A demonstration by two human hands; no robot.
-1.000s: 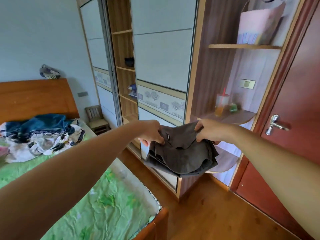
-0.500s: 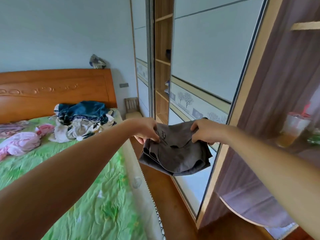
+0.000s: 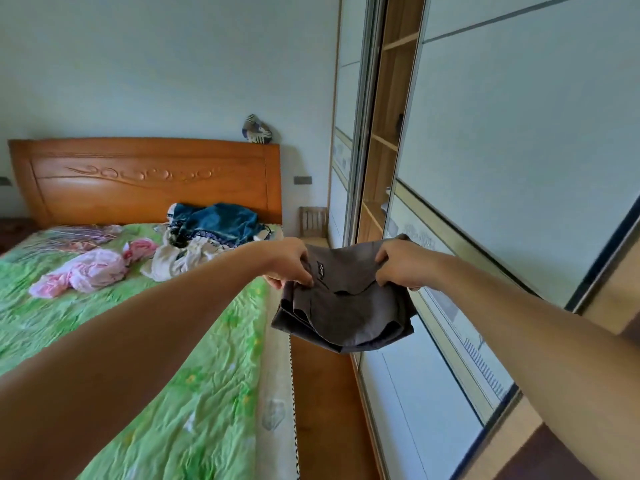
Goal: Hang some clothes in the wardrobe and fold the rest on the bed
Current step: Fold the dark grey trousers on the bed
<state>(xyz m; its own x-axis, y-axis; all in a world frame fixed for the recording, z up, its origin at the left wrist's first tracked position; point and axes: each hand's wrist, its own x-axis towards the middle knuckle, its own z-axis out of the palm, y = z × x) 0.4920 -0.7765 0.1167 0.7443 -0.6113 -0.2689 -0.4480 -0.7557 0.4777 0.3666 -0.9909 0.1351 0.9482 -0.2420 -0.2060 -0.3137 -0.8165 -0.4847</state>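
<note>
A folded dark grey garment (image 3: 346,306) hangs in the air between the bed and the wardrobe. My left hand (image 3: 289,263) pinches its upper left edge and my right hand (image 3: 398,266) grips its upper right edge. The bed (image 3: 104,341) with a green sheet lies to the left. On it sit a pink garment (image 3: 86,271) and a pile of blue and white clothes (image 3: 207,237) near the headboard. The wardrobe (image 3: 502,168) with white sliding doors stands on the right, with open wooden shelves (image 3: 384,143) in a gap between the doors.
A narrow strip of wooden floor (image 3: 322,393) runs between the bed and the wardrobe. A small wooden chair (image 3: 313,221) stands at the far end of that strip. A patterned object (image 3: 258,129) rests on the wooden headboard (image 3: 149,178).
The view has swung left, away from the door and corner shelves, toward the bed. Both hands keep holding the grey garment in front of me.
</note>
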